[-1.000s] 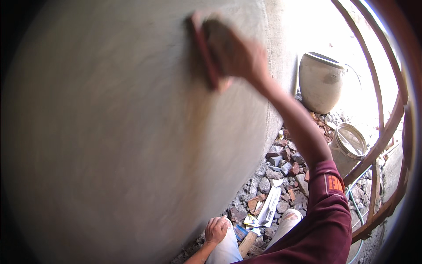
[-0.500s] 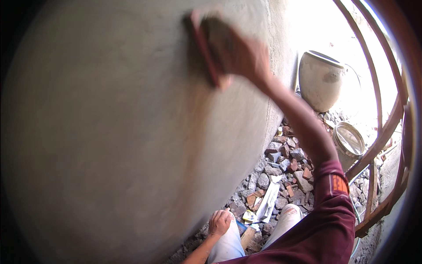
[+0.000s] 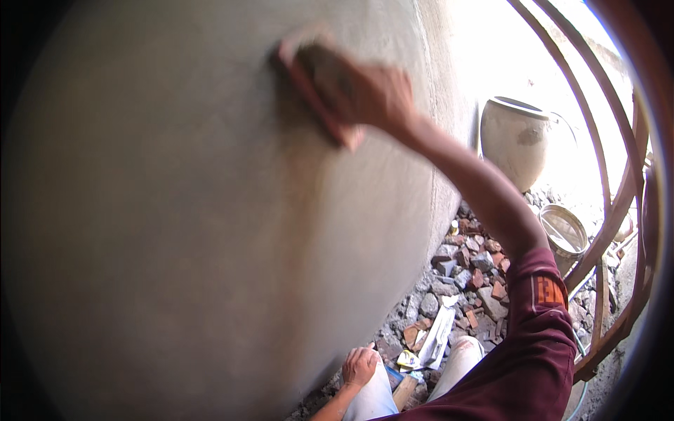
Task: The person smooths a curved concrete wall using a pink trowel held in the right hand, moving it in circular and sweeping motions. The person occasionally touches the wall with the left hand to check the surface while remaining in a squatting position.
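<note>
A grey plastered wall (image 3: pixel 175 231) fills the left and middle of the view. High on it, my right hand (image 3: pixel 358 88) grips a reddish plastering float (image 3: pixel 317 98), its flat face against the plaster. The hand and float are somewhat blurred, and the fingers are partly hidden behind the grip. Down at the lower middle, my left hand (image 3: pixel 360 365) rests on my knee with fingers spread, holding nothing.
Broken bricks and stones (image 3: pixel 456 281) cover the ground along the wall's foot. A large pale pot (image 3: pixel 516 144) and a bucket (image 3: pixel 564 230) stand at the right, beside curved brown bars (image 3: pixel 621 203). A long white piece (image 3: pixel 439 333) lies near my knees.
My right hand and the float have moved slightly left and down across the wall, the float tilting more. My left hand stays on the knee; the whole view has shifted a little.
</note>
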The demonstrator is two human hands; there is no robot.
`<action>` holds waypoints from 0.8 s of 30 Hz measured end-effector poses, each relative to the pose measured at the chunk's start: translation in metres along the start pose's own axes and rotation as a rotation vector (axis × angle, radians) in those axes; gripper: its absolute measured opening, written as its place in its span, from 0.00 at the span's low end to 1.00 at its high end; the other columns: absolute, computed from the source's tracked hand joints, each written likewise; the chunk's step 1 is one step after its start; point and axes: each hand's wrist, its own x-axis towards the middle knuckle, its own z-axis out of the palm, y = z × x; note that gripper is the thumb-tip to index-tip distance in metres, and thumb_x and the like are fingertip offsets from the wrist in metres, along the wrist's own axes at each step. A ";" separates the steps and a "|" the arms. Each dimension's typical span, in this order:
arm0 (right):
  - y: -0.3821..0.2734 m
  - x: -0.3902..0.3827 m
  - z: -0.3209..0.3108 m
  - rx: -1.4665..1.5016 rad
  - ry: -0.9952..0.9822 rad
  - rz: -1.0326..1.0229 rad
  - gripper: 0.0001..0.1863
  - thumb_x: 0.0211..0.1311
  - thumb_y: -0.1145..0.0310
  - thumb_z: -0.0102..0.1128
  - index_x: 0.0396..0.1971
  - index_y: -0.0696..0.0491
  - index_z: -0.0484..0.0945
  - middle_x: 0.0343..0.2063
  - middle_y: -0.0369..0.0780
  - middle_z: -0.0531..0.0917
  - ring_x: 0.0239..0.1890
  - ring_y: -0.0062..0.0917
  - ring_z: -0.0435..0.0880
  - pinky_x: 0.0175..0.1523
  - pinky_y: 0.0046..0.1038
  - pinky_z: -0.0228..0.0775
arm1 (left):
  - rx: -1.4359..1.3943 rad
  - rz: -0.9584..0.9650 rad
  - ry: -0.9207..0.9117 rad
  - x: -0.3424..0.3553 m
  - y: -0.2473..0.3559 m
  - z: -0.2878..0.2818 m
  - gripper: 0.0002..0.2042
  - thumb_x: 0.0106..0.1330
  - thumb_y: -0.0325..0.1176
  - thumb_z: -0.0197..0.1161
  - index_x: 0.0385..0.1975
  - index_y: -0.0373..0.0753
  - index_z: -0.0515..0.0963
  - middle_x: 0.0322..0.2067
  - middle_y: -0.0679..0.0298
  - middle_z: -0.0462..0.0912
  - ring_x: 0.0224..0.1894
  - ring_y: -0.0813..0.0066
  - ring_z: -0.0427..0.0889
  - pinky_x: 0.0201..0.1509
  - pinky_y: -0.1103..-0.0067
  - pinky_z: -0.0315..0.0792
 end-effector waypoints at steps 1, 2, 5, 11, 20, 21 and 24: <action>0.016 0.046 -0.013 -0.099 0.045 0.186 0.17 0.65 0.48 0.56 0.50 0.35 0.80 0.29 0.47 0.87 0.35 0.48 0.88 0.39 0.53 0.78 | -0.021 0.026 0.000 0.003 0.006 0.003 0.15 0.68 0.39 0.62 0.49 0.42 0.84 0.39 0.59 0.85 0.43 0.56 0.83 0.51 0.65 0.76; 0.016 0.067 -0.033 -0.130 0.067 0.142 0.16 0.63 0.51 0.57 0.47 0.40 0.80 0.31 0.47 0.87 0.37 0.47 0.88 0.41 0.51 0.78 | -0.030 0.038 0.009 0.008 0.012 0.005 0.15 0.68 0.39 0.62 0.49 0.42 0.84 0.39 0.59 0.85 0.43 0.56 0.83 0.51 0.65 0.76; 0.007 0.107 -0.086 -0.185 0.101 0.032 0.13 0.58 0.61 0.60 0.36 0.54 0.81 0.35 0.50 0.87 0.40 0.44 0.88 0.48 0.46 0.77 | -0.038 0.043 0.042 0.002 0.022 0.012 0.15 0.67 0.40 0.62 0.49 0.42 0.84 0.39 0.59 0.85 0.43 0.56 0.83 0.51 0.64 0.76; -0.030 -0.014 -0.021 0.107 -0.064 0.025 0.27 0.69 0.41 0.50 0.64 0.32 0.72 0.35 0.47 0.88 0.35 0.48 0.88 0.38 0.48 0.80 | 0.004 0.007 0.067 0.001 0.004 -0.012 0.15 0.66 0.39 0.64 0.49 0.42 0.84 0.37 0.60 0.84 0.42 0.57 0.83 0.48 0.65 0.76; 0.012 0.129 -0.072 0.343 0.290 0.140 0.18 0.59 0.60 0.65 0.47 0.51 0.78 0.47 0.50 0.85 0.53 0.39 0.84 0.58 0.41 0.74 | -0.030 0.078 0.033 0.001 0.028 0.011 0.16 0.66 0.40 0.64 0.51 0.44 0.84 0.39 0.59 0.85 0.43 0.57 0.83 0.50 0.64 0.76; 0.029 0.122 -0.030 0.107 0.297 0.200 0.29 0.65 0.40 0.55 0.61 0.39 0.76 0.43 0.51 0.87 0.44 0.51 0.87 0.45 0.53 0.80 | -0.031 0.095 0.037 0.002 0.030 0.015 0.15 0.67 0.39 0.63 0.51 0.44 0.84 0.38 0.60 0.85 0.42 0.57 0.83 0.49 0.64 0.77; -0.063 -0.024 0.002 0.108 -0.012 0.077 0.27 0.70 0.50 0.52 0.69 0.30 0.66 0.28 0.51 0.86 0.30 0.55 0.85 0.40 0.54 0.79 | -0.021 0.052 0.045 -0.004 0.010 -0.007 0.15 0.67 0.38 0.63 0.50 0.42 0.83 0.38 0.59 0.85 0.42 0.56 0.83 0.48 0.65 0.77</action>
